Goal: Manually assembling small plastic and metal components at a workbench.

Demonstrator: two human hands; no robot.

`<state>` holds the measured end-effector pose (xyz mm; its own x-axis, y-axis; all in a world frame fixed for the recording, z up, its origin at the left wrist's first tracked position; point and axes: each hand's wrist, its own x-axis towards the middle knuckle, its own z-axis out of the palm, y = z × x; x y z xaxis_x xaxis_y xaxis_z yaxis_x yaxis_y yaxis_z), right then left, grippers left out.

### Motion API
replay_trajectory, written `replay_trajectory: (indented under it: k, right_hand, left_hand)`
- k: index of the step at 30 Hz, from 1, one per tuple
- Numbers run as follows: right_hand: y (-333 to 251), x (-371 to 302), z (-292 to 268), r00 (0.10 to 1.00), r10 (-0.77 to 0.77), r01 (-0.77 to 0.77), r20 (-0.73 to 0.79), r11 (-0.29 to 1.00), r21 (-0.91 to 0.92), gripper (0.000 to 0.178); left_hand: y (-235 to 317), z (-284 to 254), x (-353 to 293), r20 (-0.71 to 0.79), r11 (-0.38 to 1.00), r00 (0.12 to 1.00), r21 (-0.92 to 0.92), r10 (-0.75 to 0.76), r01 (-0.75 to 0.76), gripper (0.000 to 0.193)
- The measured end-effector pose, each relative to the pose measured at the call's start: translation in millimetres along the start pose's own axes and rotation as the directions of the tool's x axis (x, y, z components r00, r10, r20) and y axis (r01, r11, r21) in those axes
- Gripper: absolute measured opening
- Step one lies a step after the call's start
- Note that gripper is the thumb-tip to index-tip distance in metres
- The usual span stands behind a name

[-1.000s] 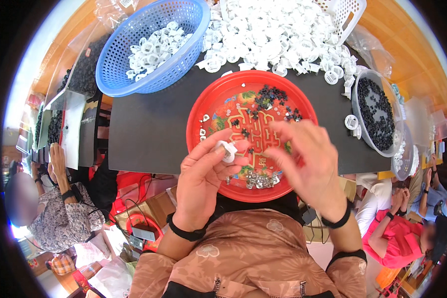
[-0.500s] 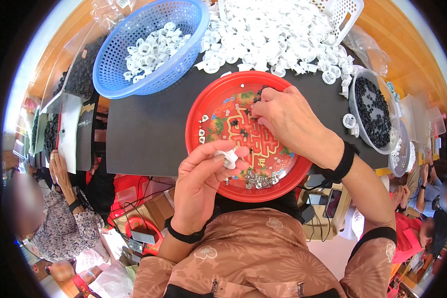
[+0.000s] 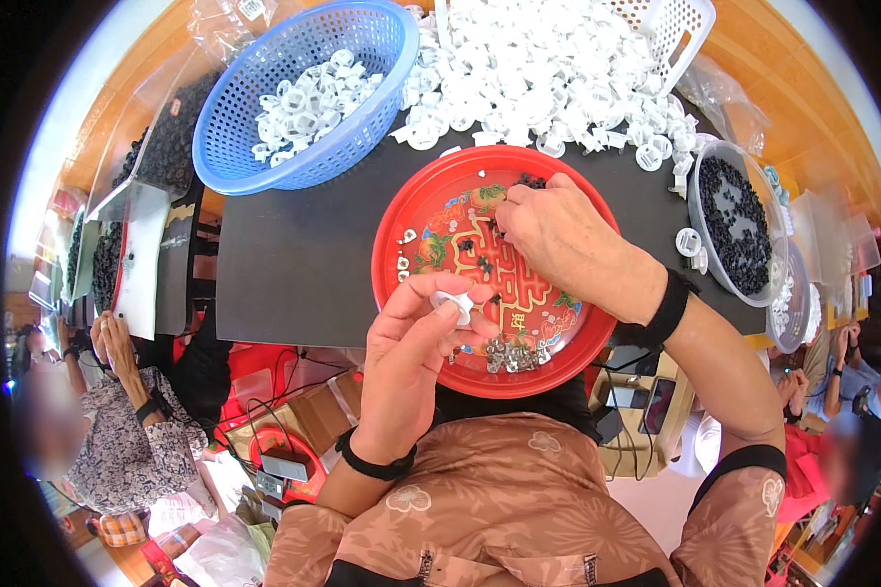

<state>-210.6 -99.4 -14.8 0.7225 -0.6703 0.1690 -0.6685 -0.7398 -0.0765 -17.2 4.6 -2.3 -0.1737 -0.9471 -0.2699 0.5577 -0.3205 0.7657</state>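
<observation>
The white part (image 3: 452, 307), small and plastic-looking with a rounded flange, sits tilted in the grip of the left hand (image 3: 406, 342), pinched between thumb and fingers above the tray; the fingers hide some of it. The black bits (image 3: 533, 182), tiny and irregular, lie on the red tray (image 3: 389, 235): a cluster near its far edge, partly covered by the right hand (image 3: 558, 230), and several scattered singly nearer the middle.
</observation>
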Motion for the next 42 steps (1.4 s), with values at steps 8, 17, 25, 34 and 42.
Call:
replay_trajectory:
  k: [8, 17, 25, 34, 42]
  right_hand:
    - [-27, -13, -32, 0.955, -0.086, 0.142, -0.284, 0.973, 0.184, 0.004]
    - [-41, -29, -50, 0.924, -0.163, 0.203, -0.345, 0.975, 0.086, 0.027]
    - [-41, -34, -36, 0.903, -0.001, 0.122, -0.431, 0.96, 0.254, 0.014]
    - [-44, -30, -37, 0.945, -0.036, 0.135, -0.324, 0.948, 0.29, 0.016]
    - [-56, -35, -34, 0.919, 0.204, -0.003, -0.339, 0.86, 0.511, 0.018]
  left_hand:
    - [-3, -3, 7, -0.004, 0.92, 0.984, 0.356, 0.177, -0.164, 0.019]
    - [-7, 5, 8, -0.008, 0.972, 0.996, 0.221, 0.089, -0.085, 0.014]
    - [-11, 2, 7, -0.031, 0.976, 0.995, 0.199, 0.091, -0.083, 0.012]
    - [-7, 1, 6, 0.002, 0.962, 0.997, 0.263, 0.071, -0.069, 0.013]
    - [-4, 14, 9, -0.03, 0.998, 0.999, -0.058, -0.039, 0.037, 0.038]
